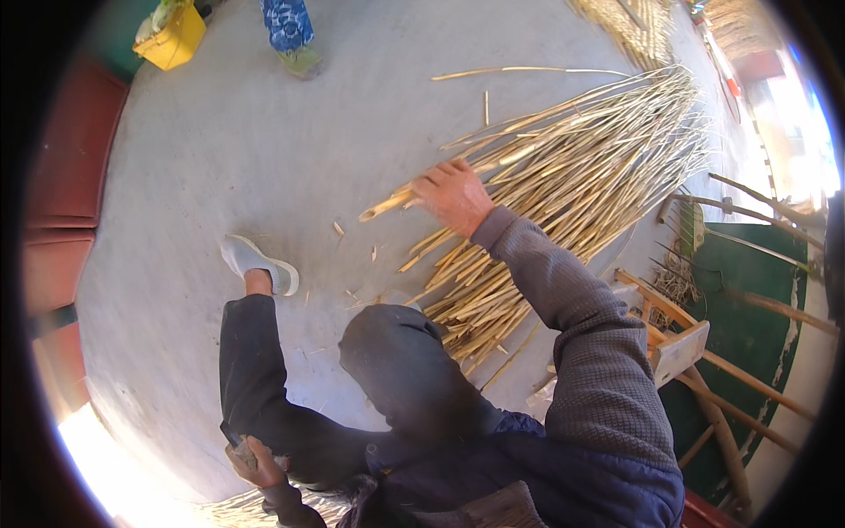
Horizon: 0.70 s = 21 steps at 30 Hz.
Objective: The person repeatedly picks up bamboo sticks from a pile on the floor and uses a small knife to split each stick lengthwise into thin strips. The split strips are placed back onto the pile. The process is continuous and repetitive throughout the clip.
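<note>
My right hand (454, 197) is closed around a thick pale reed stalk, whose slanted cut end (370, 214) points left over the concrete floor. Beneath and beyond that hand, a wide heap of dry reed stalks (581, 178) fans out across the floor. Down at the lower left, beside my knee, my left hand (259, 462) grips a small tool with a dark blade-like part (230, 434); its exact kind cannot be made out. The fingers hide most of the handle.
A yellow bucket (173, 39) and a blue patterned bag (288, 25) stand at the upper left. Woven reed matting (637, 33) lies at the top right. Wooden-handled tools (779, 310) lean at the right near a wooden frame (680, 350). Reed scraps (338, 229) lie near my shoe (254, 259).
</note>
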Each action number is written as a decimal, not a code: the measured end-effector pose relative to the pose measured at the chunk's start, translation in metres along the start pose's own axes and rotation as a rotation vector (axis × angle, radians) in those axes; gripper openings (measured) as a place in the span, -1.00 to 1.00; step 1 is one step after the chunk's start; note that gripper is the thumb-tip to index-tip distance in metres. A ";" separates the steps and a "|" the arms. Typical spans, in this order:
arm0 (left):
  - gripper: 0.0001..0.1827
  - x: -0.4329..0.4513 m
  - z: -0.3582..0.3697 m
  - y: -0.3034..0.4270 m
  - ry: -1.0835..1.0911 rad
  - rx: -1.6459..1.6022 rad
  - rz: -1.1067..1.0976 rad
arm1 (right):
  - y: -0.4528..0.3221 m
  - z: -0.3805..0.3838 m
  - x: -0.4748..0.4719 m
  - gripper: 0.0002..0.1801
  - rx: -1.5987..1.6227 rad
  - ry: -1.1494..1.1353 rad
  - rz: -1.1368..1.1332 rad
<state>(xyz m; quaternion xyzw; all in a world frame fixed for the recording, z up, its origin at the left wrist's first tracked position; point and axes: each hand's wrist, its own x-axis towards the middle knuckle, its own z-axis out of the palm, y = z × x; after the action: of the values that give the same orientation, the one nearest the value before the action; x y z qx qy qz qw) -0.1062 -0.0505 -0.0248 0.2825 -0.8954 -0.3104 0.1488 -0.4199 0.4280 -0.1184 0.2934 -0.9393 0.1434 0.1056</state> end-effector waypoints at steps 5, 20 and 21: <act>-0.63 0.006 -0.009 -0.037 -0.090 -0.094 0.054 | -0.083 -0.106 0.012 -0.62 0.157 0.110 -0.160; -0.51 -0.036 -0.088 0.120 -0.138 -0.792 0.333 | -0.310 -0.235 0.004 -0.67 0.431 0.076 -0.376; -0.50 -0.040 -0.092 0.125 -0.135 -0.821 0.338 | -0.316 -0.237 0.001 -0.68 0.472 0.050 -0.369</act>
<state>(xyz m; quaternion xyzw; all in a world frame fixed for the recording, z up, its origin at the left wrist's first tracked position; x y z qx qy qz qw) -0.0857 0.0106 0.1213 0.0292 -0.7394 -0.6290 0.2383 -0.2101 0.2572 0.1690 0.4717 -0.8079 0.3435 0.0820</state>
